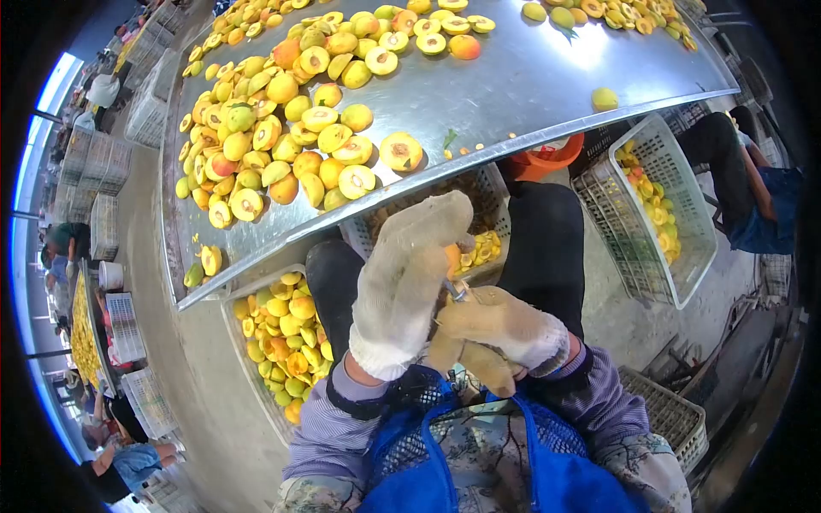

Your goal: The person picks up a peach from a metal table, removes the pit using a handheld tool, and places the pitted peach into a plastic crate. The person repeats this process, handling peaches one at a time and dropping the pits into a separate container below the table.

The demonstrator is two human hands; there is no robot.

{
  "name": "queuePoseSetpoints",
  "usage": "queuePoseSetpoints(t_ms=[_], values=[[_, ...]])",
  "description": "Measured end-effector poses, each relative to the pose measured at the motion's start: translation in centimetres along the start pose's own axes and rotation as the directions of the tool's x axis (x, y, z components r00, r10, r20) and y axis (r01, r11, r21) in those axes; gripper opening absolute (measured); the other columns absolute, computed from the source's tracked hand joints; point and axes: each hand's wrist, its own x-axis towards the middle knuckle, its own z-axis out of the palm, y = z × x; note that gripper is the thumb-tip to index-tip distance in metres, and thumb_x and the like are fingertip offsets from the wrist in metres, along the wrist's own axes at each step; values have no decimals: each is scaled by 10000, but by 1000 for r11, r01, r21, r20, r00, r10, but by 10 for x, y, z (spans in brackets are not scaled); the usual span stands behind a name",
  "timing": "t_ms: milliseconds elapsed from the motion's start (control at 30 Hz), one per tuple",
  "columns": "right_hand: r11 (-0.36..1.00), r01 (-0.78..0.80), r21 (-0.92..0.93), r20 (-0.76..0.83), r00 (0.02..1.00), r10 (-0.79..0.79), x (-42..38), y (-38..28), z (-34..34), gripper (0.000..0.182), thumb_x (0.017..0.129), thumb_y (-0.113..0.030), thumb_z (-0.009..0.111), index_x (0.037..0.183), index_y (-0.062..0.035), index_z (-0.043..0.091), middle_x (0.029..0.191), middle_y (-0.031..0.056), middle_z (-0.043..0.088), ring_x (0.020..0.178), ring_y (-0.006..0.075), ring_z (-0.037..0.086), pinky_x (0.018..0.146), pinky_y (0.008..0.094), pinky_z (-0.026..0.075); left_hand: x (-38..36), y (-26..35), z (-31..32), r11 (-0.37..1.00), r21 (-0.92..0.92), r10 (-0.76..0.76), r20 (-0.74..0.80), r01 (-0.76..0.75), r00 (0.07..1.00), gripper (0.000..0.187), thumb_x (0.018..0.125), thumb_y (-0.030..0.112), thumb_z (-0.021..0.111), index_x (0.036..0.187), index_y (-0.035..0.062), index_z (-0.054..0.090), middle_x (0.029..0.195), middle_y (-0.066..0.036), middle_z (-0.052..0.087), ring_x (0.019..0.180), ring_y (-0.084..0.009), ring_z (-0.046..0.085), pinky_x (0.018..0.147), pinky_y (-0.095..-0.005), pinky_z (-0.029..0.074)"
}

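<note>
My left hand [402, 278], in a pale work glove, is raised over my lap with its fingers curled around a yellow-orange peach [453, 259], mostly hidden by the glove. Close beside it, my right hand [505, 329], also gloved, is closed on a small metal tool [456, 291] whose end points at the peach. The tool's full shape is hidden. Just beyond the hands, between my knees, a crate [503, 201] holds yellow fruit pieces and darker bits. Many halved and whole peaches [256, 137] are heaped on the metal table [505, 94] in front.
A crate of peaches [286, 342] stands by my left leg. Right of my knees is a tilted grey crate [697, 278] with cut fruit. An orange bucket [547, 161] sits under the table edge. Another person [744, 171] sits at the right; others work beside stacked crates [94, 162] far left.
</note>
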Motion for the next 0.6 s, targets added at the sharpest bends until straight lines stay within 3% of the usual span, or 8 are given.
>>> queuePoseSetpoints(t_ms=[67, 133, 200, 300, 367, 467, 567, 600], values=[[997, 50, 65, 81, 995, -55, 9, 20, -7, 386, 963, -342, 500, 869, 8, 633, 481, 64, 554, 331, 116, 475, 315, 227, 321, 8, -6, -7, 947, 208, 240, 46, -244, 970, 430, 976, 269, 477, 1268, -38, 552, 1213, -171, 607, 1088, -275, 571, 922, -358, 441], [902, 430, 24, -39, 902, -429, 30, 49, -5, 444, 977, -379, 458, 879, 18, 631, 432, 76, 525, 302, 130, 454, 303, 227, 305, 11, -4, -9, 790, 391, 456, 141, -472, 879, 602, 1016, 449, 423, 1331, -55, 513, 1166, -158, 618, 973, -182, 603, 817, -292, 465], [973, 227, 36, -25, 974, -226, 10, 14, 2, 419, 978, -365, 469, 874, 10, 623, 458, 78, 540, 323, 131, 473, 314, 229, 323, 8, 7, -6, 984, 174, -60, 93, 43, 994, 619, 1009, 451, 434, 1325, -76, 505, 1246, -194, 594, 1001, -204, 619, 847, -317, 479], [1000, -23, 18, 95, 995, 21, 8, -4, 2, 270, 989, -281, 520, 947, -26, 599, 597, 33, 599, 430, 104, 535, 377, 221, 387, 16, 11, 1, 943, -262, -191, 78, 205, 978, 580, 1008, 409, 454, 1337, -66, 498, 1235, -195, 597, 1008, -218, 628, 862, -336, 487], [984, 127, -129, -328, 931, -163, 16, 12, 18, 415, 977, -371, 478, 844, 2, 599, 489, 80, 550, 359, 136, 503, 332, 242, 349, 13, 18, -1, 867, -399, -299, 66, 299, 952, 320, 972, 184, 528, 1192, -38, 601, 1210, -187, 608, 1086, -271, 602, 950, -331, 452], [998, 60, -31, -89, 994, -63, 6, 3, 3, 473, 980, -385, 435, 848, 32, 615, 480, 71, 543, 369, 130, 509, 343, 236, 359, 13, 16, -3, 961, 241, 124, 61, -135, 990, 268, 945, 140, 559, 1160, 0, 635, 1135, -160, 647, 1040, -275, 623, 890, -325, 484], [997, 72, 25, 46, 996, -73, 8, 10, -2, 468, 998, -341, 401, 848, 44, 621, 479, 44, 532, 350, 116, 482, 331, 228, 340, 19, 18, -2, 864, 385, 293, 137, -323, 946, 256, 927, 115, 578, 1153, 15, 644, 1119, -164, 653, 1035, -282, 627, 875, -335, 496], [993, 63, 103, 91, 993, -72, 5, 9, -2, 457, 1005, -336, 399, 863, 36, 623, 475, 36, 525, 341, 109, 465, 328, 223, 329, 18, 24, -2, 942, 313, 89, 116, -122, 989, 279, 935, 170, 580, 1158, 14, 646, 1132, -152, 656, 1038, -285, 629, 895, -333, 486]])
